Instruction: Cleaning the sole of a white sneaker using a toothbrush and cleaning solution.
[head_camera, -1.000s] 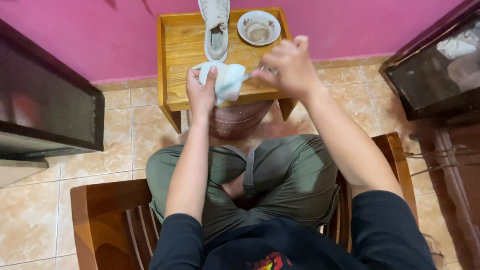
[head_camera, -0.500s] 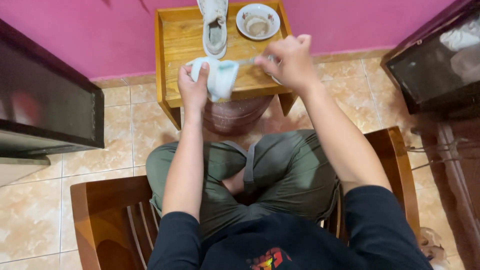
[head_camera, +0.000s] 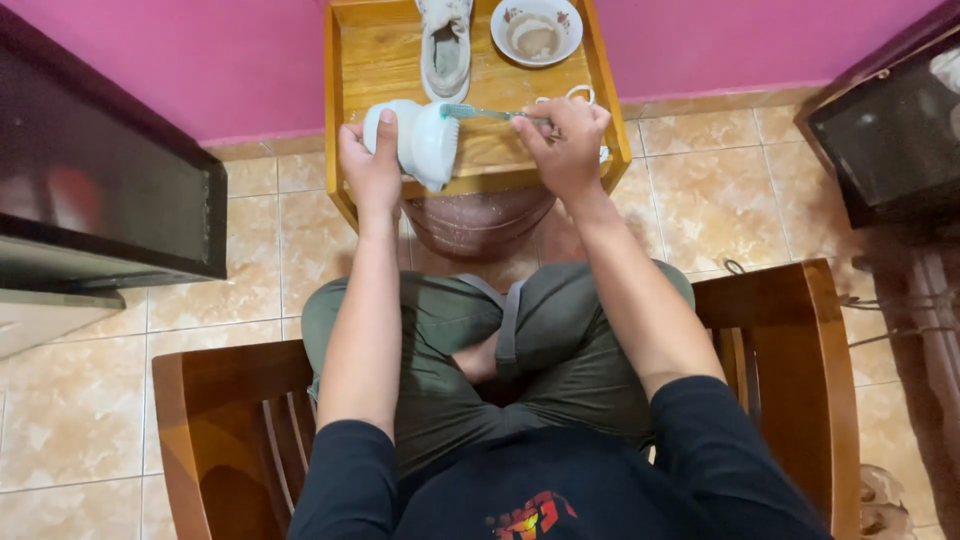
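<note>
My left hand (head_camera: 371, 167) grips a white shoe (head_camera: 421, 142) held up with its sole side toward me, over the front edge of a small wooden table (head_camera: 370, 60). My right hand (head_camera: 563, 145) holds a toothbrush (head_camera: 478, 112) with a teal head, its bristles pressed against the shoe's upper edge. A second white shoe (head_camera: 446, 47) lies on the table behind, next to a white bowl (head_camera: 536, 30) of cloudy liquid.
I sit cross-legged on a wooden armchair (head_camera: 790, 350). A brown pot (head_camera: 480, 222) stands under the table on the tiled floor. A dark cabinet (head_camera: 95, 200) is at the left, another dark piece of furniture (head_camera: 885, 120) at the right, a pink wall behind.
Both hands have drifted slightly left and up with the shoe. The brush has moved along the shoe's edge; the right hand sits a little lower and closer to the shoe.
</note>
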